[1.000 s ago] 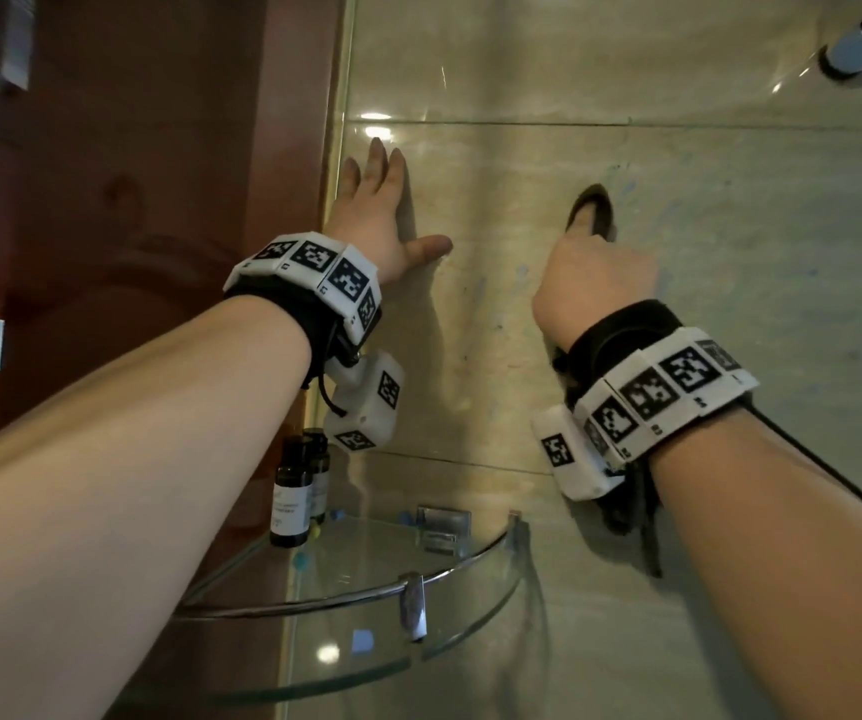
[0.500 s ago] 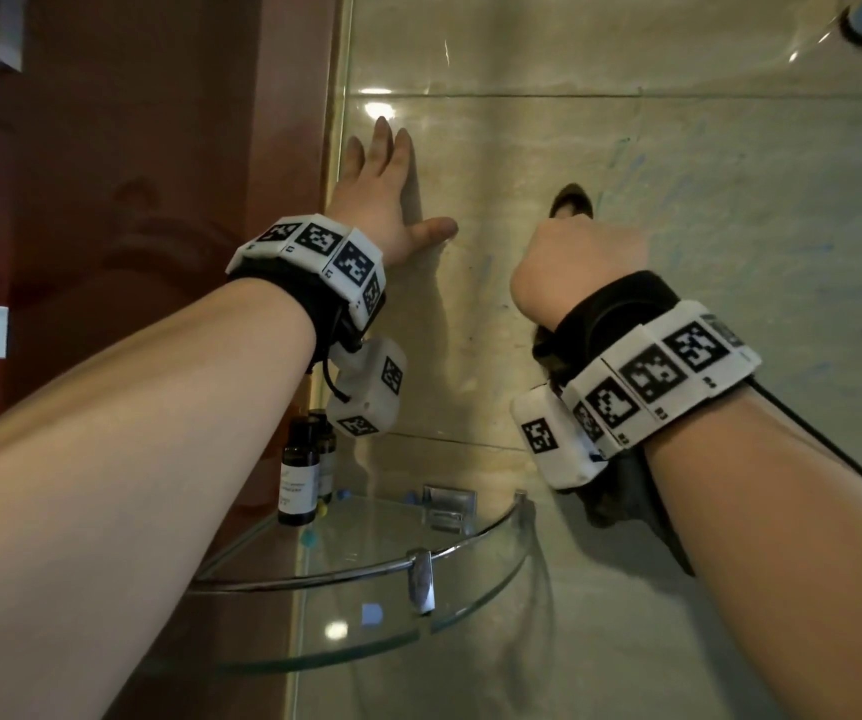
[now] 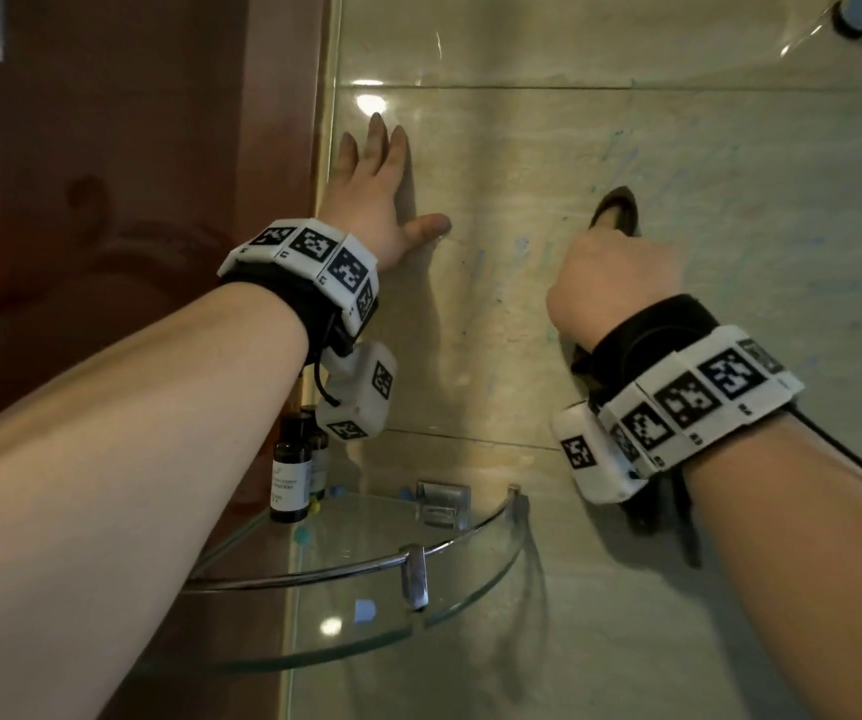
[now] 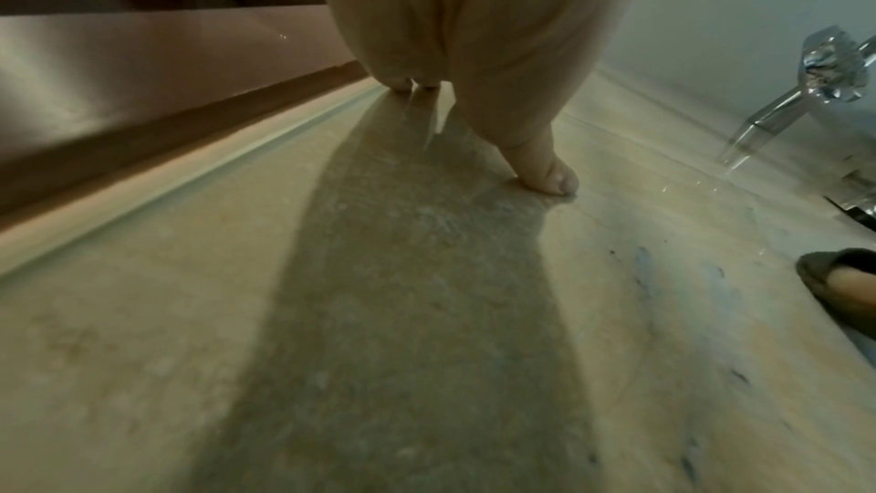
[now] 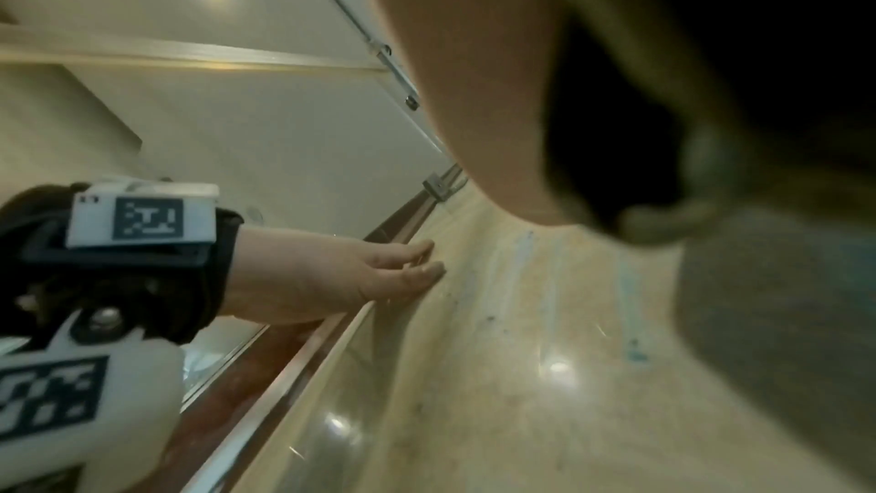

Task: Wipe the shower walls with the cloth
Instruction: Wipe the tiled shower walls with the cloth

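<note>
Mid-wipe on the tiled shower wall [image 3: 548, 314], one hand bracing, the other working the cloth.

The left hand [image 3: 374, 200] lies flat with fingers straight on the tile at upper centre of the head view, holding nothing. The right hand [image 3: 611, 278], right of centre, is curled round the dark cloth [image 3: 621, 210], pressing it to the wall amid faint blue streaks [image 5: 628, 313]. Risks, as I judge them: the glossy tile could let the bracing palm slide, and a low sweep could bring the forearm against the glass corner shelf [image 3: 470, 574] at lower centre, toppling the small bottles [image 3: 291, 475] beside the corner.
</note>
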`<state>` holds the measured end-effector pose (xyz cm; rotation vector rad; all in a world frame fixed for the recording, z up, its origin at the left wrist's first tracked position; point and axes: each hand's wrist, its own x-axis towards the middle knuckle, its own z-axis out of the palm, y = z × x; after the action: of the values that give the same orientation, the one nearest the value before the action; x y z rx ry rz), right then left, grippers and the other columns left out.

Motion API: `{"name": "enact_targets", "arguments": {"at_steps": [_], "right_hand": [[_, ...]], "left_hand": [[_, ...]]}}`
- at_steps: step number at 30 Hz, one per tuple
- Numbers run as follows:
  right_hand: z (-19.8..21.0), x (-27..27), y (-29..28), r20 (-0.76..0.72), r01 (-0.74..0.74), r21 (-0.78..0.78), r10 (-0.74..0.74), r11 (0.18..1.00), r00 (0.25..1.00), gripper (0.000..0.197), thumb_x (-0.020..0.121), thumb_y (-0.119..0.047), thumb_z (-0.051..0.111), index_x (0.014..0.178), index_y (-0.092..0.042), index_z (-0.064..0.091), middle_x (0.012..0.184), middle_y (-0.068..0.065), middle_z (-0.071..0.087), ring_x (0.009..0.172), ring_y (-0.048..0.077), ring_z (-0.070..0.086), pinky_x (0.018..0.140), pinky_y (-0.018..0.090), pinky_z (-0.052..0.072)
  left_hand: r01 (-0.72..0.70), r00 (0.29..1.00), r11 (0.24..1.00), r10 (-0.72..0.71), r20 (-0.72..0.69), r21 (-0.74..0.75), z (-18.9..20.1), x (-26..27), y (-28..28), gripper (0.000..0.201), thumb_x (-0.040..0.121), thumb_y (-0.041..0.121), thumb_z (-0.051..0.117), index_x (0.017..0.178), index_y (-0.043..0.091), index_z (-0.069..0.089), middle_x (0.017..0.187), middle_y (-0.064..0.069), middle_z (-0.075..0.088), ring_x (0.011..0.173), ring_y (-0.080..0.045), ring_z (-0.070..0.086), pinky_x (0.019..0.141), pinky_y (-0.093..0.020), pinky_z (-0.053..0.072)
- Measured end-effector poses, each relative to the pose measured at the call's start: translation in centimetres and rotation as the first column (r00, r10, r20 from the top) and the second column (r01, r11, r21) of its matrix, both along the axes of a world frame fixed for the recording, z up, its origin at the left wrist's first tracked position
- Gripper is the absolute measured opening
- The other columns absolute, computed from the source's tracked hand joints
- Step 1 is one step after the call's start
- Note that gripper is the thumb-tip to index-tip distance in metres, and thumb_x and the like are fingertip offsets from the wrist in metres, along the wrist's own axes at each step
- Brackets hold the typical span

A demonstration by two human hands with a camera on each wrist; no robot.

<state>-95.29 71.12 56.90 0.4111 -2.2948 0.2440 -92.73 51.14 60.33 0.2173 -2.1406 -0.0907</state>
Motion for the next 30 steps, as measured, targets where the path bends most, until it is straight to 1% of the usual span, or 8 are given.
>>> {"name": "enact_targets", "arguments": {"at_steps": [3,8,12,15,21,25,28,30], "right_hand": [[0.0,0.4,-0.9,-0.015,-0.070,-0.004,0.070,0.998,0.997,0.027,0.093,-0.014,0.043,0.115,-0.005,0.055,0.118,0.013,0.060,0.098,0.028,0.061,0.072,0.032,0.036],[-0.4,1.2,-1.9,-0.009,-0.137,0.068,0.138,0.988,0.990,0.050,0.094,-0.016,0.042,0.142,-0.005,0.034,0.120,0.010,0.058,0.106,0.028,0.060,0.073,0.033,0.037],[-0.3,0.6,-0.3,-0.016,0.004,0.070,-0.002,0.998,1.000,0.031,0.093,-0.016,0.043,0.120,-0.006,0.054,0.129,0.014,0.055,0.087,0.027,0.059,0.069,0.032,0.035],[-0.3,0.9,-0.8,-0.013,-0.024,0.061,0.025,0.998,1.000,0.025,0.094,-0.016,0.044,0.114,-0.007,0.056,0.121,0.012,0.059,0.097,0.027,0.061,0.070,0.031,0.035],[-0.4,1.5,-2.6,0.006,-0.149,0.049,0.149,0.988,0.989,0.054,0.093,-0.017,0.042,0.145,-0.007,0.030,0.114,0.007,0.060,0.103,0.026,0.061,0.071,0.034,0.038],[0.2,0.3,0.1,0.054,-0.018,-0.031,0.020,0.999,0.998,0.035,0.092,-0.015,0.044,0.122,0.000,0.051,0.106,0.013,0.060,0.090,0.029,0.058,0.072,0.033,0.037],[-0.1,-0.1,0.4,0.068,-0.020,-0.144,0.030,0.989,0.997,0.055,0.090,-0.013,0.046,0.138,0.008,0.031,0.110,0.015,0.061,0.092,0.031,0.059,0.070,0.033,0.037],[-0.7,0.1,-0.3,0.019,-0.088,-0.153,0.092,0.984,0.996,0.070,0.088,-0.015,0.047,0.147,0.006,0.014,0.101,0.012,0.060,0.094,0.031,0.061,0.070,0.034,0.038]], "left_hand": [[-0.005,1.000,1.000,0.005,0.007,-0.003,0.0,0.0,0.0,0.097,0.089,0.058,0.053,0.154,0.017,-0.006,0.161,-0.003,-0.016,0.147,-0.032,-0.014,0.120,-0.043,0.000],[-0.006,1.000,1.000,0.006,0.013,-0.003,-0.1,0.2,0.3,0.095,0.090,0.056,0.053,0.154,0.017,-0.006,0.161,-0.003,-0.016,0.147,-0.032,-0.014,0.120,-0.042,0.000],[0.008,1.000,1.000,-0.007,0.021,-0.019,-0.5,0.3,0.4,0.092,0.092,0.054,0.051,0.155,0.018,-0.005,0.161,-0.003,-0.016,0.147,-0.032,-0.014,0.120,-0.041,-0.001],[0.020,1.000,1.000,-0.020,0.023,-0.024,-0.9,0.3,0.5,0.091,0.092,0.053,0.051,0.154,0.018,-0.005,0.161,-0.003,-0.017,0.147,-0.033,-0.015,0.119,-0.041,-0.002],[0.019,0.999,1.000,-0.019,0.039,-0.015,-0.8,0.6,0.7,0.092,0.092,0.053,0.052,0.154,0.018,-0.006,0.161,-0.003,-0.017,0.147,-0.032,-0.016,0.119,-0.042,-0.002],[0.030,0.999,0.999,-0.029,0.032,-0.031,-1.1,0.4,0.5,0.091,0.092,0.053,0.052,0.155,0.020,-0.005,0.161,-0.002,-0.017,0.147,-0.030,-0.015,0.119,-0.040,-0.002],[0.039,0.999,0.998,-0.038,0.018,-0.045,-1.2,0.2,-0.1,0.091,0.091,0.056,0.051,0.155,0.023,-0.004,0.161,0.000,-0.016,0.147,-0.029,-0.015,0.119,-0.039,-0.002],[0.036,0.999,0.998,-0.035,0.025,-0.050,-1.2,0.2,-0.3,0.090,0.091,0.057,0.050,0.154,0.025,-0.004,0.161,0.001,-0.016,0.147,-0.028,-0.015,0.119,-0.038,-0.002]]}}
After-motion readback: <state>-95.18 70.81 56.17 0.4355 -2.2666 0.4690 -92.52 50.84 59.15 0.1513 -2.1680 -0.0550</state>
